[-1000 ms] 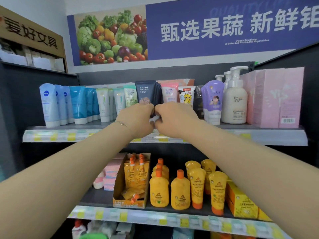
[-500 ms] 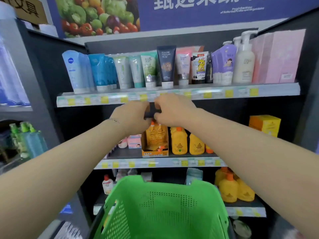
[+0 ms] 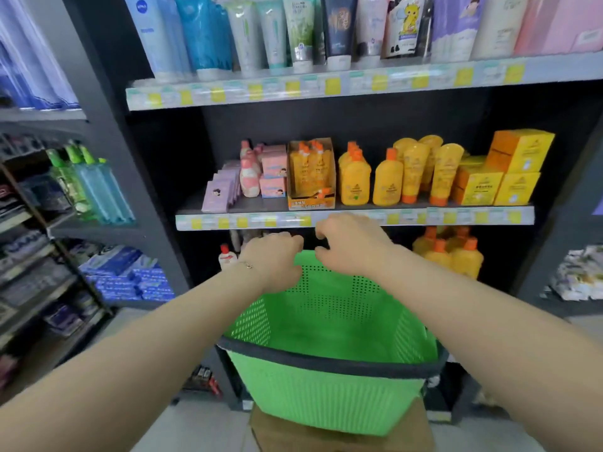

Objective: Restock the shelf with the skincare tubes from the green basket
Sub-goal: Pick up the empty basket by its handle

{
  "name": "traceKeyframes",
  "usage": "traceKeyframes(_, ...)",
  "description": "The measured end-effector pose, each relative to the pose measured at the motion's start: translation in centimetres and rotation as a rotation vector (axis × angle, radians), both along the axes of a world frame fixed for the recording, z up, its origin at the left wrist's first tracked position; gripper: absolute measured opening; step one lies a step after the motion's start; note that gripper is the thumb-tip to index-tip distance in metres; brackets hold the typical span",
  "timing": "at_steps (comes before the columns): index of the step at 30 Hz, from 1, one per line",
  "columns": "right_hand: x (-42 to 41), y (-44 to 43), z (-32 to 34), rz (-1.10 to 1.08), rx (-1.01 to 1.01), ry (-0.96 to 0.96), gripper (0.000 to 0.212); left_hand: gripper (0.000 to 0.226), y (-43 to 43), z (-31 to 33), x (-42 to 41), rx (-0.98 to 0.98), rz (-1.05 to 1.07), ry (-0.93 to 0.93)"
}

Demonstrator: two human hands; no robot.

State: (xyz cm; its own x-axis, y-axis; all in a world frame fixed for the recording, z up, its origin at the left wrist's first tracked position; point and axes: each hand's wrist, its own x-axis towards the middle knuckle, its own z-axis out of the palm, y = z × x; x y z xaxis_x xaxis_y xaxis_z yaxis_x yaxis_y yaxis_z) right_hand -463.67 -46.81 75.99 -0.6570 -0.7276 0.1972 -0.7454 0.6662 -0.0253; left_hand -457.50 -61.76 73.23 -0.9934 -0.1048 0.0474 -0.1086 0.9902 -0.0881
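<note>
The green basket (image 3: 329,396) stands low in the middle on a brown cardboard box (image 3: 339,440); the part of its inside that shows holds no tubes. My left hand (image 3: 277,259) and my right hand (image 3: 352,246) hover side by side over the basket's far rim, fingers loosely curled, with nothing visible in either. Skincare tubes line the top shelf (image 3: 326,88), among them a dark navy tube (image 3: 336,27) between a green-and-white tube (image 3: 298,31) and a pale pink one (image 3: 370,27).
The middle shelf (image 3: 355,218) carries pink boxes (image 3: 273,171), orange bottles (image 3: 355,181) and orange cartons (image 3: 509,171). More orange bottles (image 3: 450,256) stand below. A second shelving unit at the left holds green and blue bottles (image 3: 91,184).
My hands have dropped from the top shelf, where they were at the dark navy tube, down to the basket's far rim. The view has tilted down, and the basket has come into sight.
</note>
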Motion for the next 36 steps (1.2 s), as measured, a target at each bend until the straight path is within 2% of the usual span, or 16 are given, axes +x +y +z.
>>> traceKeyframes(5, 2.4, 1.6, -4.3, 0.069, 0.046, -0.085, 0.036, 0.037, 1.9, -3.1, 2.1, 0.049, -0.015, -0.091)
traceKeyframes(9, 4.5, 3.5, -7.8, 0.142, 0.138, -0.186, 0.033, 0.027, 2.4, -5.5, 4.5, 0.115, 0.03, -0.206)
traceKeyframes(14, 6.5, 5.4, -10.3, 0.203, 0.248, -0.307, 0.047, 0.034, 3.0, -7.3, 7.8, 0.271, 0.025, -0.314)
traceKeyframes(18, 7.1, 6.4, -10.8, 0.254, 0.273, -0.299, 0.021, 0.034, 2.8, -7.9, 9.7, 0.184, 0.013, -0.322)
traceKeyframes(20, 7.2, 6.6, -10.7, 0.265, 0.259, -0.272, 0.017, 0.038, 2.9, -7.8, 10.0, 0.143, 0.025, -0.291)
traceKeyframes(25, 6.9, 6.6, -9.4, 0.206, 0.17, -0.26, 0.033, 0.026, 3.0, -6.9, 9.4, 0.178, 0.048, -0.07)
traceKeyframes(30, 5.1, 5.5, -6.9, 0.061, 0.032, -0.121, 0.023, 0.019, 2.5, -4.8, 7.3, 0.303, 0.061, 0.22)
traceKeyframes(33, 3.4, 4.6, -5.8, 0.004, -0.044, -0.039, 0.014, 0.012, 1.8, -3.3, 5.6, 0.301, 0.026, 0.281)
traceKeyframes(36, 1.6, 3.7, -4.9, -0.025, -0.103, 0.016, 0.014, 0.008, 0.8, -2.3, 3.6, 0.28, 0.002, 0.31)
